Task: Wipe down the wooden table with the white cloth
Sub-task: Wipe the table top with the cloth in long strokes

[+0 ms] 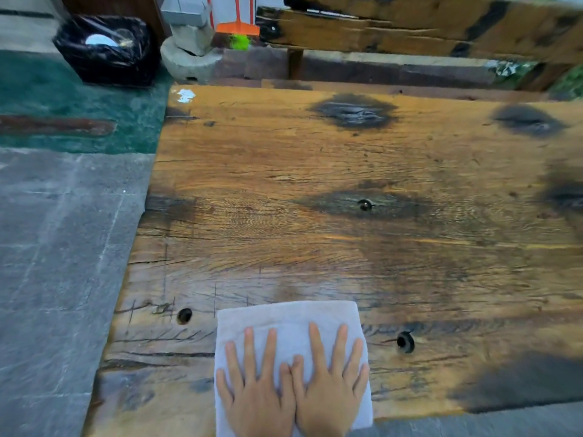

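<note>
A folded white cloth (288, 320) lies flat on the wooden table (315, 190) at its near edge, left of centre. My left hand (255, 392) and my right hand (328, 389) rest side by side on the cloth, palms down with fingers spread, index fingers touching. Neither hand grips the cloth; both press flat on it. The table top is rough brown wood with dark burnt patches and a few small holes.
The table's left edge drops to grey stone paving (56, 263). A black bin with a plastic liner (108, 48) stands at the far left. A wooden bench (410, 29) runs along the far side. A small wet spot (184, 95) marks the table's far left corner.
</note>
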`<state>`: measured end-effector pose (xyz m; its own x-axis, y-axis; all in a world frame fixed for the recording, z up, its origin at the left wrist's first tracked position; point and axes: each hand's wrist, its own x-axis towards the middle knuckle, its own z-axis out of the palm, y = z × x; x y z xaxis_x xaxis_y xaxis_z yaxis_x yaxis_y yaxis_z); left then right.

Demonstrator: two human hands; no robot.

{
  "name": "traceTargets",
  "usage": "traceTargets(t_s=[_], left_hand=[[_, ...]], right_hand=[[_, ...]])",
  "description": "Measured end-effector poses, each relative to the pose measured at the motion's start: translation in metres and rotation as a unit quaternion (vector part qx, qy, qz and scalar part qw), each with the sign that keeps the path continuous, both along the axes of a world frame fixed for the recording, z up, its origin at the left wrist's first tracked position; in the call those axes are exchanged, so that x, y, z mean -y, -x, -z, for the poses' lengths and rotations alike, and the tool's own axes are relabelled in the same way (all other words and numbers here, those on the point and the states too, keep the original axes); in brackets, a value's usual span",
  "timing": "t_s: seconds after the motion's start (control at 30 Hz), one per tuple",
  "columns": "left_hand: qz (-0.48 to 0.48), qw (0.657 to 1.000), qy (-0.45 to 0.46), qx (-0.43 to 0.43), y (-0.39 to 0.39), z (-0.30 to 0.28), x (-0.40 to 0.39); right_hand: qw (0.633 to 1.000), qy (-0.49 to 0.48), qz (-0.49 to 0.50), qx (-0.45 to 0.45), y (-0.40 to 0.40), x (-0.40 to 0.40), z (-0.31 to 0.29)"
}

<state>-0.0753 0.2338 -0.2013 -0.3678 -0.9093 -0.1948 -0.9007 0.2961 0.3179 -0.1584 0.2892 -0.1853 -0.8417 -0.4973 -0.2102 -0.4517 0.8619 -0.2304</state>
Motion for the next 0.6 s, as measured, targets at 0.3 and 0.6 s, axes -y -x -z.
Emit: traceTargets(t_s=[0.3, 0.6], left_hand=[[0.084, 0.995, 0.052, 0.008, 0.070, 0.018, 0.095], [0.074, 0.995, 0.066, 0.005, 0.183, 0.020, 0.209]], right_hand=[[0.999, 0.002, 0.027, -0.046, 0.059, 0.078, 0.025], [0.999, -0.001, -0.016, -0.043, 0.178, 0.184, 0.037]])
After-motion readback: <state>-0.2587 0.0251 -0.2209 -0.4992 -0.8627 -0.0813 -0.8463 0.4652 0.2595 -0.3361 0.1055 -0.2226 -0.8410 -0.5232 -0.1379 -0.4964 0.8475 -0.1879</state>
